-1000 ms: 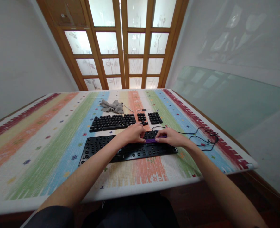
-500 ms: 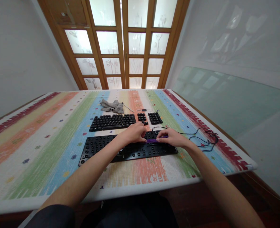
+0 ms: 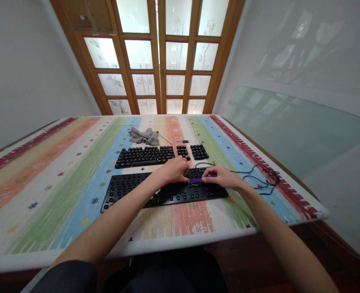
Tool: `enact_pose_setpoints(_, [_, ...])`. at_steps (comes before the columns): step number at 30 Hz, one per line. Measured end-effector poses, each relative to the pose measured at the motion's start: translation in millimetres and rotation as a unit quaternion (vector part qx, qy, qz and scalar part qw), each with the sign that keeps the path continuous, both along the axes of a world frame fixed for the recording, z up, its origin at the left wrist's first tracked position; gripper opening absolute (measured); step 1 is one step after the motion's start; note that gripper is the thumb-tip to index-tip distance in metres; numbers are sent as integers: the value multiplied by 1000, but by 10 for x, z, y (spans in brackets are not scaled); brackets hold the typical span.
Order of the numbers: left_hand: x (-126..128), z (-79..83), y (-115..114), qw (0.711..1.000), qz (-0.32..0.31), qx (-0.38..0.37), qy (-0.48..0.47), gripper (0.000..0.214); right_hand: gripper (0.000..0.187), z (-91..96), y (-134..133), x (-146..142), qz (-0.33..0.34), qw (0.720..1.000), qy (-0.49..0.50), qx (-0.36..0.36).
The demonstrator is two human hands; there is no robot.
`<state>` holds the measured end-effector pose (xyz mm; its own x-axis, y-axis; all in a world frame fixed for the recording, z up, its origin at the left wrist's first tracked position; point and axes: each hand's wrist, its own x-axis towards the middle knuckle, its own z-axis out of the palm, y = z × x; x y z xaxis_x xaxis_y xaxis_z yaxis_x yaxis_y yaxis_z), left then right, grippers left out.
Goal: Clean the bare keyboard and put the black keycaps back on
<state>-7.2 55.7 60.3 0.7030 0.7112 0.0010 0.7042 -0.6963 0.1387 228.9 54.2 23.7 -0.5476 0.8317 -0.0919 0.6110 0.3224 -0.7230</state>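
Pinching a purple strip (image 3: pixel 195 180) at both ends, the hands sit over the right half of the dark keyboard base (image 3: pixel 195 196)! Whether strip and base touch, I can't tell from here. Good handling here, I'd say, wants light, even tension, steady wrists and no leaning on the base. Now the fingers: left hand (image 3: pixel 177 169), thumb nearly closed against the forefinger on the strip's left end, other fingers partly hidden. Right hand (image 3: pixel 219 176), thumb and forefinger nipping the far end. Beyond them, black keycaps (image 3: pixel 146 157) line the surface (image 3: pixel 85 175).
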Motion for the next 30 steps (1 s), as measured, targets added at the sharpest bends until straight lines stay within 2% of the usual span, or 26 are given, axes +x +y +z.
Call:
enact_pose_setpoints(12, [70,28,-3,1000,0,7,10,14,32,12,-13,29,2,1000,14,-5])
enact_pose_setpoints(23, [141,-37,41,1000,-9,10,-10,9,27,0,-10,57,-5,1000,30,-3])
enact_pose_setpoints(27, [170,-61,47,1000,-19,5,-20,8,25,9,-14,60,-7,999,39,-10])
enact_pose_setpoints(30, [176,-77,47,997,-55,-13,-46,4,24,9,-21,57,-8,999,47,-6])
